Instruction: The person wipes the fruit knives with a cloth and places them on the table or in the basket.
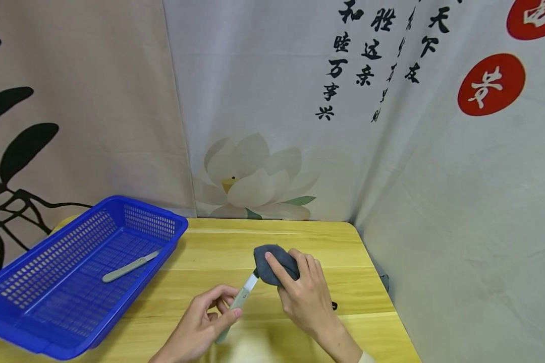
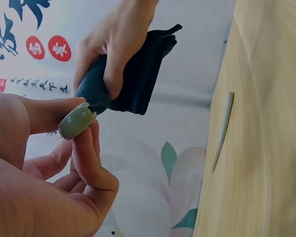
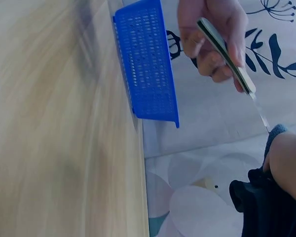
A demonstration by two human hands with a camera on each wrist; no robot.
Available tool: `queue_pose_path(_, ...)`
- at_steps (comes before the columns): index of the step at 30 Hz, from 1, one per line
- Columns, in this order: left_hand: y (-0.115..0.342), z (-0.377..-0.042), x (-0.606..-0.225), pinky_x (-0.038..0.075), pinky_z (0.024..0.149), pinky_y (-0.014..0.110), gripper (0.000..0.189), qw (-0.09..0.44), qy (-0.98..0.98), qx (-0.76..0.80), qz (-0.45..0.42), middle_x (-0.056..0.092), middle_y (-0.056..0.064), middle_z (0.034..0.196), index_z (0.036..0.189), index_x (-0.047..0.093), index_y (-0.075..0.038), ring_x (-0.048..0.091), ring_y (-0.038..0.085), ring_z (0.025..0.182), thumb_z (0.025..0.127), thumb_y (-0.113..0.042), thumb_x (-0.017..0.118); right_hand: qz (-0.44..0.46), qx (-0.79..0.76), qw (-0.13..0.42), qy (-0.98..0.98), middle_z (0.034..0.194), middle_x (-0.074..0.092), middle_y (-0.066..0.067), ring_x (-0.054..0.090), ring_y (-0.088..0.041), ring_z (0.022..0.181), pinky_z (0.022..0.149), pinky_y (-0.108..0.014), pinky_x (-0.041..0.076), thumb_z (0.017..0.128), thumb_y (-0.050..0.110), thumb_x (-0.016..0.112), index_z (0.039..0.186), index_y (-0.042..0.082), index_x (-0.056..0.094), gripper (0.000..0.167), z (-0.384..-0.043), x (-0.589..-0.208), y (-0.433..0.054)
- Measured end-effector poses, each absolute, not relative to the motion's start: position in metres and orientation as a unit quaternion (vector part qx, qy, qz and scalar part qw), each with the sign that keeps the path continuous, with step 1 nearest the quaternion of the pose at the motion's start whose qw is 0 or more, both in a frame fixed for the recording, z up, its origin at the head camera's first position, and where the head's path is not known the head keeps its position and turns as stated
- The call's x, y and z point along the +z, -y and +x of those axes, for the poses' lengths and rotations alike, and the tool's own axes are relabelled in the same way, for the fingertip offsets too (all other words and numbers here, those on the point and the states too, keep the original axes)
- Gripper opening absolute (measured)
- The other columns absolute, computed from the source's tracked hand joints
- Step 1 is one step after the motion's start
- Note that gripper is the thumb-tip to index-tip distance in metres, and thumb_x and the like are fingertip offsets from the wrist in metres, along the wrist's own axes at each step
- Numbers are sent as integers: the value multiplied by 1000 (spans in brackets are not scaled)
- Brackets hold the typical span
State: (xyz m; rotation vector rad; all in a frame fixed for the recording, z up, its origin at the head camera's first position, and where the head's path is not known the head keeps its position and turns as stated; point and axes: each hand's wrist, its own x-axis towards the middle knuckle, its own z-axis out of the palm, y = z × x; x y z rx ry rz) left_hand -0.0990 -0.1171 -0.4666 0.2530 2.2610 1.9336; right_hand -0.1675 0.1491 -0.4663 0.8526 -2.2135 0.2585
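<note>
My left hand (image 1: 204, 320) holds a knife (image 1: 239, 301) by its pale green handle, pinched between thumb and fingers. The blade slants up and to the right, its far end covered by a dark grey-blue cloth (image 1: 267, 269). With my right hand (image 1: 306, 292) I grip that cloth, thumb and fingers folding it about the blade. In the right wrist view the bare part of the knife (image 3: 227, 54) runs from the handle to the bunched cloth (image 3: 266, 202). The left wrist view shows the handle (image 2: 77, 121) end-on, with loose cloth (image 2: 138, 79) hanging from my right hand.
A blue plastic basket (image 1: 95, 330) stands on the left of the wooden table (image 1: 345, 252), with another pale-handled knife (image 1: 130, 266) lying inside. In the left wrist view a further slim knife (image 2: 223, 131) lies on the tabletop. Printed curtains (image 1: 263, 91) hang behind and to the right.
</note>
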Motion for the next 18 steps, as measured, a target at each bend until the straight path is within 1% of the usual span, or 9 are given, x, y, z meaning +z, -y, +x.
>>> queue_pose_path(4,116,-99,-467,54,66,24,30,87,-754,647,74,69,11,105,130,76,-6,66,11,88,104,-19,82,305,111,376,868,133,66,-22,60,-34,103,87,-46,54,94,13,72,163,28,62,71,-170,-464,-157)
queue_pose_path(6,116,-98,-467,56,66,24,31,85,-753,650,65,69,11,105,130,76,-6,66,11,88,103,-20,83,299,123,385,864,132,66,-23,60,-35,101,86,-48,53,92,11,74,162,26,63,72,-170,-465,-162)
queue_pose_path(11,113,-99,-464,58,68,26,32,65,-758,648,41,69,13,108,130,76,-7,66,13,89,102,-19,84,330,143,393,846,131,67,-23,62,-32,104,86,-48,53,90,11,72,161,24,64,72,-159,-466,-157)
queue_pose_path(12,112,-100,-463,58,68,25,32,60,-759,647,35,69,12,108,130,76,-7,66,13,88,102,-19,85,342,140,393,842,131,67,-22,62,-31,104,86,-47,53,93,12,68,161,24,64,69,-156,-467,-153)
queue_pose_path(16,109,-100,-460,56,67,24,31,49,-764,643,19,70,10,108,127,77,-9,66,13,88,100,-21,86,387,114,387,829,133,68,-17,61,-27,106,90,-43,54,111,21,50,163,26,62,54,-143,-472,-138)
queue_pose_path(18,108,-101,-459,56,68,24,29,49,-763,644,15,69,9,108,125,77,-10,66,13,89,100,-21,87,404,105,382,825,133,67,-16,60,-26,106,90,-41,54,116,25,42,164,26,60,52,-140,-474,-133)
